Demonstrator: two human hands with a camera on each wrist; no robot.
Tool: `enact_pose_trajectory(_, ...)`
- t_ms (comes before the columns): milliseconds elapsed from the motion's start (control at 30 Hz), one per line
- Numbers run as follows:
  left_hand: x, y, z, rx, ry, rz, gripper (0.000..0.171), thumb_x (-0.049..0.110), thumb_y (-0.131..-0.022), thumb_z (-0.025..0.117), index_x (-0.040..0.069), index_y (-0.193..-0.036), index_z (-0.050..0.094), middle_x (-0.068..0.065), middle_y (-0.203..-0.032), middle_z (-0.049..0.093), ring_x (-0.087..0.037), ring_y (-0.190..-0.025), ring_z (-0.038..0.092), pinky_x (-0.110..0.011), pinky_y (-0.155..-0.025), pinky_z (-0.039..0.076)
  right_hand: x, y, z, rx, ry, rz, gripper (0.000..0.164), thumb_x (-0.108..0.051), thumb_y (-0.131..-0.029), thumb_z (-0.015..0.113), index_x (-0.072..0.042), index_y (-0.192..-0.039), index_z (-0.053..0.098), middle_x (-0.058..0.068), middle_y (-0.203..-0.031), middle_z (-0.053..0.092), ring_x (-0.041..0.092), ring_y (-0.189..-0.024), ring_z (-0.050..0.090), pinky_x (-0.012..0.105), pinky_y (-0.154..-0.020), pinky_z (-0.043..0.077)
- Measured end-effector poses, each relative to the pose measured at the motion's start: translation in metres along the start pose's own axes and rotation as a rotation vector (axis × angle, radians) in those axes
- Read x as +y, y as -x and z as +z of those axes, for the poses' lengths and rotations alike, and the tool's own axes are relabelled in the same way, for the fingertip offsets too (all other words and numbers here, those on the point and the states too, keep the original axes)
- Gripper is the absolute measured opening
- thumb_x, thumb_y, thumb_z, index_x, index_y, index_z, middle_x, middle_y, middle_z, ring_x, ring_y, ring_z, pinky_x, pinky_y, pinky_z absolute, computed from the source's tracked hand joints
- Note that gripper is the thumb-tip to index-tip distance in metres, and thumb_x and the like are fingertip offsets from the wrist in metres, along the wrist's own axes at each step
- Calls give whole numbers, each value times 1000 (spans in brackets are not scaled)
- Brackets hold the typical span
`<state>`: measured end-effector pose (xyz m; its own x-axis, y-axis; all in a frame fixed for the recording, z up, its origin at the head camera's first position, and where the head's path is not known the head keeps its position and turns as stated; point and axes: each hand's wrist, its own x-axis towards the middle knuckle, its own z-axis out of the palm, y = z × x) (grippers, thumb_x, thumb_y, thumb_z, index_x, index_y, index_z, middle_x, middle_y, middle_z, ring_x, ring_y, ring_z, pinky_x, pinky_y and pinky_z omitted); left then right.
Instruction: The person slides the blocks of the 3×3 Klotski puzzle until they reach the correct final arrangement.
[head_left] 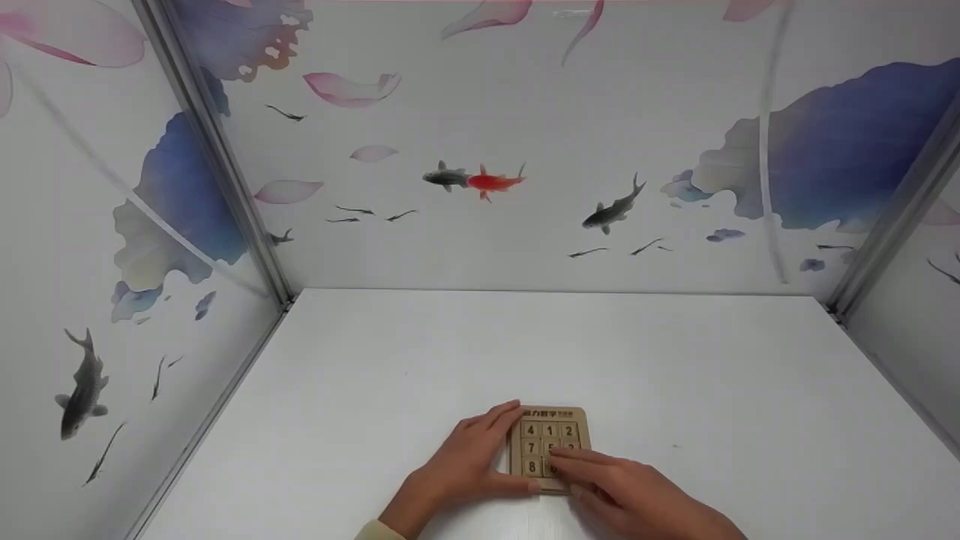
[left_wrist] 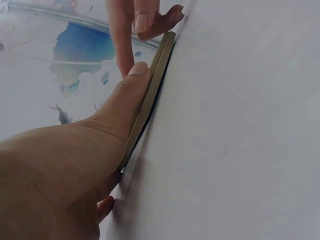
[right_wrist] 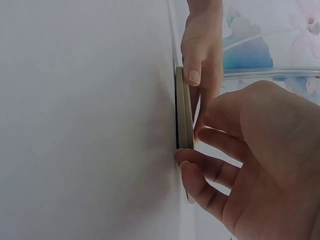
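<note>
A small wooden number sliding puzzle lies on the white table, its numbered tiles set in a square frame. My left hand grips it from the left, fingers at the upper left corner and thumb along the near edge. The right hand reaches over from the right with extended fingers touching the tiles around 5 and 6, hiding part of the lower right. From the side, the left wrist view shows the left thumb against the puzzle's edge. In the right wrist view, some right fingers bend at the puzzle's near edge.
White panels printed with fish, petals and blue leaves enclose the table at the back and both sides. Metal posts stand at the back corners.
</note>
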<state>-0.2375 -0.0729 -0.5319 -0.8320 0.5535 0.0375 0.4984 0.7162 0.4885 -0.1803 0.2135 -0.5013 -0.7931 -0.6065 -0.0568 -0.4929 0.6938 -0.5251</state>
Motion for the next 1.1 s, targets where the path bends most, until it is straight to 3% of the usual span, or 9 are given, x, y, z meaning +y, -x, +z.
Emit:
enact_pose_trajectory(400, -1, 0, 0, 1, 8, -7, 117, 90, -83, 66, 24, -172, 30, 9, -178, 32, -18, -160, 41, -49, -132, 35, -1, 0, 5, -15, -3, 14, 49, -52, -114, 49, -38, -161, 51, -14, -165, 52, 21, -152, 54, 52, -116, 55)
enact_pose_trajectory(867, -1, 0, 1, 2, 18, -16, 117, 89, -82, 69, 25, -172, 32, 9, -178, 32, -17, -160, 41, -49, -132, 36, 0, 2, 5, -25, 20, -34, 45, -49, -114, 51, -37, -158, 56, -14, -162, 55, 20, -149, 57, 49, -114, 57)
enact_pose_trajectory(1100, 0, 2, -1, 13, -6, 25, 113, 86, -86, 68, 21, -172, 31, 5, -178, 33, -17, -161, 40, -49, -132, 36, 0, 3, 1, -13, 43, -33, 42, -41, -114, 56, -33, -154, 61, -12, -159, 59, 21, -147, 59, 49, -113, 58)
